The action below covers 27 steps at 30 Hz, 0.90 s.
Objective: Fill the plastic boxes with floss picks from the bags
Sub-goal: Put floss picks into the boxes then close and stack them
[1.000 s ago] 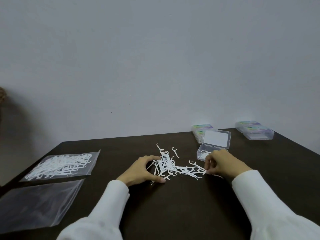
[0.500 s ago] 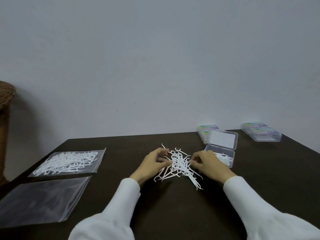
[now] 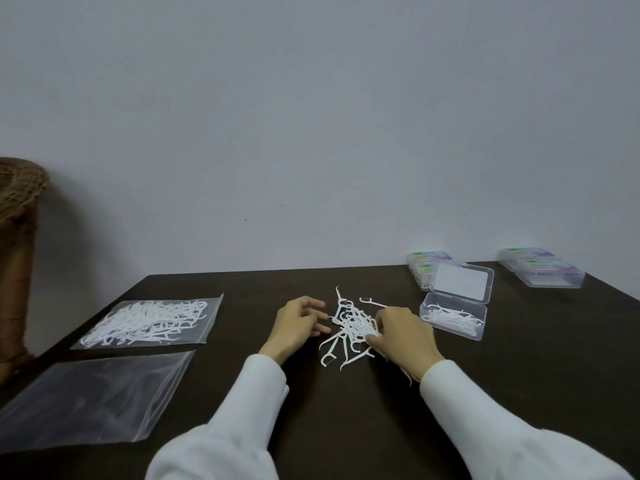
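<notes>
Two bags lie at the left of the frame on the dark tabletop (image 3: 346,427): the full bag (image 3: 152,320), packed with white picks, sits above the empty bag (image 3: 93,400), their edges just apart. One open box (image 3: 453,317) rests right of centre, its lid (image 3: 462,281) tilted up behind it and a small layer of picks inside, lying mostly left to right. Closed boxes show at the upper right: a stack (image 3: 427,266) behind the lid, whose count is unclear, and two more boxes (image 3: 542,268) nearer the right edge. The loose pile of floss picks (image 3: 349,327) sits mid-frame, tangled, handles pointing every way. The left hand (image 3: 298,325) rests just left of the pile, fingers loosely spread. The right hand (image 3: 401,336) covers the pile's right edge, its grip curled onto picks.
</notes>
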### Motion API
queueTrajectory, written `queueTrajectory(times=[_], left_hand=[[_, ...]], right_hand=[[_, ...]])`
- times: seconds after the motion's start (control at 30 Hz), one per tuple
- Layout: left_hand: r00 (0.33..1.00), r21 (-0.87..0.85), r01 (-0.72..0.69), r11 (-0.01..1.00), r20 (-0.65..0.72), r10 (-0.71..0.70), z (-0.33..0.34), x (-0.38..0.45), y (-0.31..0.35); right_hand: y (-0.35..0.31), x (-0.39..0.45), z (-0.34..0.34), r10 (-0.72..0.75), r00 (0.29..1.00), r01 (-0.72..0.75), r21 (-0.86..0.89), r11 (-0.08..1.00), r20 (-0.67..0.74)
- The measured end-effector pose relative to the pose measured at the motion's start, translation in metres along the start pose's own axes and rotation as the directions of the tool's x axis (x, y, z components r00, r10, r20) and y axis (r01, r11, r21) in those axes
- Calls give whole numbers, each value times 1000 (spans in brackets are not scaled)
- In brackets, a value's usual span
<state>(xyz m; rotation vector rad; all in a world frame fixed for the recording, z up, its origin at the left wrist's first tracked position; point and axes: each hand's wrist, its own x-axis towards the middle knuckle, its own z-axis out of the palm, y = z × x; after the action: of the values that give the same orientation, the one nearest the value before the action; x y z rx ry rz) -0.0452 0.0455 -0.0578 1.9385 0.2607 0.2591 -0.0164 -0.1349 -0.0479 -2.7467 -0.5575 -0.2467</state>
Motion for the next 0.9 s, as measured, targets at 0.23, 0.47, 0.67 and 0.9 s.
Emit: queueTrajectory(times=[0.23,0.47,0.67,0.9], left_hand=[[929,437,-370,820,197,313,16,1,-6],[877,472,-463,750,366,310,26,-1,3],[876,554,-483,678,304,375,23,0,4],[862,538,-504,676,257,438,29,-1,11]], right_hand=[[18,2,-12,-83,995,81,42,996,61],[35,7,-19,-161,985,144,214,966,67],[47,10,-27,-163,984,119,413,903,71],[66,14,-39,-194,980,160,419,894,40]])
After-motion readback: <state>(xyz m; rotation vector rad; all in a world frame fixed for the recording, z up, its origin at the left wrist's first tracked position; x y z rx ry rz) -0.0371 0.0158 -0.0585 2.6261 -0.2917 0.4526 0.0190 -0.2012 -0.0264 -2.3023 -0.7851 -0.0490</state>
